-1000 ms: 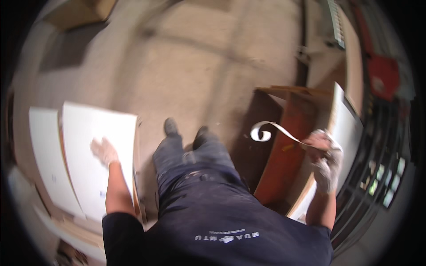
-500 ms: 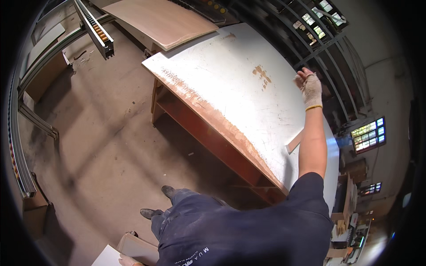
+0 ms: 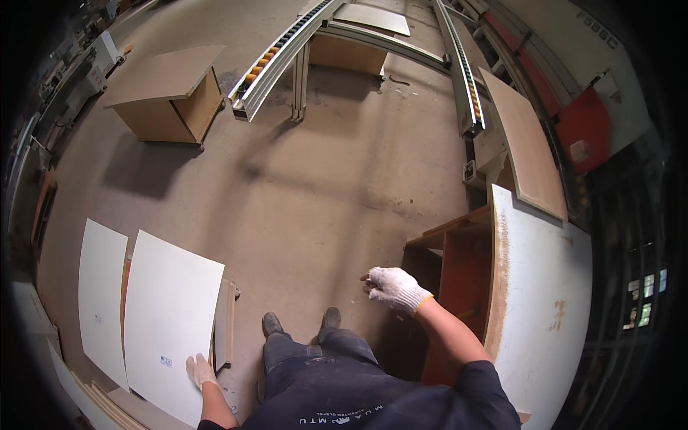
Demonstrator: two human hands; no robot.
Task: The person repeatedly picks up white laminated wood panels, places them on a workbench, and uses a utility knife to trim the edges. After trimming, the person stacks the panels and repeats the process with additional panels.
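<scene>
My left hand (image 3: 201, 370), in a pale glove, rests on a white panel (image 3: 170, 315) near its right edge. Its fingers lie on the panel's face. My right hand (image 3: 395, 288) wears a white knit glove with a yellow cuff and hangs in the air over the floor, left of the white-topped workbench (image 3: 541, 322). Its fingers are loosely bent and apart, and I see nothing in them. A second white panel (image 3: 102, 294) lies just left of the first, with a narrow gap between them. Both carry a small printed label.
Ahead stand a roller conveyor rail (image 3: 279, 64) and another rail (image 3: 466, 79). A brown board (image 3: 527, 143) lies beyond the workbench. To the left, a board-topped wooden stand (image 3: 168, 89) sits on the concrete floor (image 3: 308, 201). Stacked boards (image 3: 107, 408) lie at the lower left.
My view has swung left from the workbench toward the white panels. My right hand has come off the workbench side to above the floor. The left hand stays at the white panel.
</scene>
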